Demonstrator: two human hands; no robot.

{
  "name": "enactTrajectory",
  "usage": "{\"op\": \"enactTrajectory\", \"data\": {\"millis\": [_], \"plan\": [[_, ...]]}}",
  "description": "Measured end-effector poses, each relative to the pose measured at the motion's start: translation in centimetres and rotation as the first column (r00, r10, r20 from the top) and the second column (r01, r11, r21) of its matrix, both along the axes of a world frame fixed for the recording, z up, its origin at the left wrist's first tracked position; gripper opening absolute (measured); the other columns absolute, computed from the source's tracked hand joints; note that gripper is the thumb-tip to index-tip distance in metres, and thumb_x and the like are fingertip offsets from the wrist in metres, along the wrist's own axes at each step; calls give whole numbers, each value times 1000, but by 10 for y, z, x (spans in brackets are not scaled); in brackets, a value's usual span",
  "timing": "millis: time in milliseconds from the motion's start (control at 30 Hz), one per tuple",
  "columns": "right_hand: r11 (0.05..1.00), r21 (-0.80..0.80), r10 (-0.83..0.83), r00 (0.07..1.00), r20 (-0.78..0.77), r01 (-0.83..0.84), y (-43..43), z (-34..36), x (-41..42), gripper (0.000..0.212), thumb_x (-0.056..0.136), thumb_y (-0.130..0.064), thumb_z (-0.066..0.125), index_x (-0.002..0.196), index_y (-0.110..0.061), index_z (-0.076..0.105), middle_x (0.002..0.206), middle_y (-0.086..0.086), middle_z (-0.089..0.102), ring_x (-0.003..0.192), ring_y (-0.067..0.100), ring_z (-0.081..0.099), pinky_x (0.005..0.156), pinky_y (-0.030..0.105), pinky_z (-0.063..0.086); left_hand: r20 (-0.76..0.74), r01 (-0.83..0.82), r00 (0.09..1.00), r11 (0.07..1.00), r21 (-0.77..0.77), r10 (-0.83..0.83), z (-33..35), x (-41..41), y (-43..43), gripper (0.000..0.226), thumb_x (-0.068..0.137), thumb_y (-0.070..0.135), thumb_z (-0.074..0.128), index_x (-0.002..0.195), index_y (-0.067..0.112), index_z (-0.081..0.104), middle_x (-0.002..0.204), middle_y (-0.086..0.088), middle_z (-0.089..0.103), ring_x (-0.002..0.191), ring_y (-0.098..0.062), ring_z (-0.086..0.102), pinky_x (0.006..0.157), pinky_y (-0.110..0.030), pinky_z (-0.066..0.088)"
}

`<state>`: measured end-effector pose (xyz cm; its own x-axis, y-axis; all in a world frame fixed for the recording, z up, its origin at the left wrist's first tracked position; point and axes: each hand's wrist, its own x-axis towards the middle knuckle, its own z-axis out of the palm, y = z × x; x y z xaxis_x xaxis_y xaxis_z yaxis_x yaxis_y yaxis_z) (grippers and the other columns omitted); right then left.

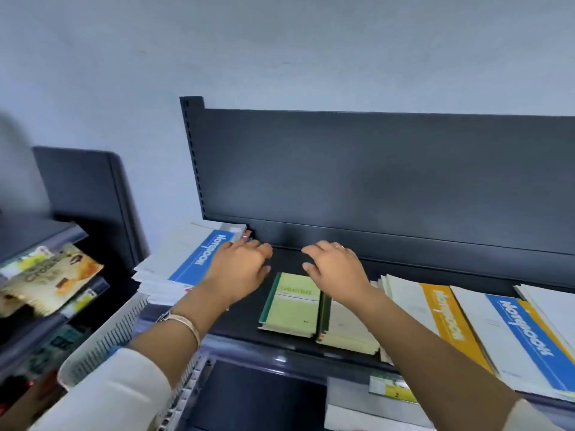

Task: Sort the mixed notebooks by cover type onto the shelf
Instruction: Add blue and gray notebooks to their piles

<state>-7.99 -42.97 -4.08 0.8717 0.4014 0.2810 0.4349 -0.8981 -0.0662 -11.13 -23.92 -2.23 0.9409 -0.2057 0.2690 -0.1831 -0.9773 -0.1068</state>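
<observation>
- Seemingly between placements: in the head view both hands hang over the dark metal shelf, close to its back edge, and neither carries a notebook.
- The left hand has loosely curled, empty fingers. It sits at the right edge of the white-and-blue-covered notebook stack that fills the shelf's left end. Whether it touches that stack cannot be told.
- The right hand is relaxed with fingers spread and holds nothing. It hovers above the far end of the pale green, dark-spined notebook stack, which lies at the shelf's front edge near the middle.
- Just beside the green stack, on its right, lies a cream-covered notebook stack.
- Toward the shelf's right end, thin white notebooks are fanned loosely, among them an orange-striped notebook and a blue-striped notebook.
- Bare shelf shows between the left stack and the green one.
- The sorting looks partly done, since the left and middle piles are grouped while the right fan is mixed in colour.
- The next move probably calls for one hand to close on a notebook from that fan, lift it clear of its neighbours, and lay it squarely on the matching pile.
- A white wire basket stands below the shelf's front left corner.
</observation>
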Motion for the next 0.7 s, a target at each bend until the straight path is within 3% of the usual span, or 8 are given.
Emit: {"op": "enactTrajectory", "data": {"millis": [100, 300, 700], "plan": [[999, 9, 53, 998, 20, -53, 54, 7, -1, 38, 98, -35, 40, 134, -26, 47, 130, 0, 54, 120, 23, 48, 97, 38, 41, 36, -68, 997, 998, 12, 68, 4, -6, 65, 31, 95, 37, 41, 122, 25, 49, 124, 2, 57, 119, -22, 49, 94, -33, 37], [985, -37, 171, 985, 1, -171, 128, 8, 11, 38, 98, -36, 41, 133, -25, 47, 130, -1, 53, 118, 24, 50, 96, 37, 41, 68, -155, 984, 982, -105, 163, 2, -7, 158, 31, 95, 37, 43, 124, 28, 50, 117, 7, 60, 111, -19, 53, 89, -32, 39], [949, -102, 271, 935, -227, -300, 204, -17, 106, 44, 98, -35, 41, 140, -21, 40, 137, 3, 47, 122, 25, 48, 95, 38, 44, -63, -255, 966, 959, -124, 249, -26, 67, 222, 32, 95, 41, 43, 124, 30, 50, 118, 7, 59, 112, -18, 54, 88, -33, 44]]}}
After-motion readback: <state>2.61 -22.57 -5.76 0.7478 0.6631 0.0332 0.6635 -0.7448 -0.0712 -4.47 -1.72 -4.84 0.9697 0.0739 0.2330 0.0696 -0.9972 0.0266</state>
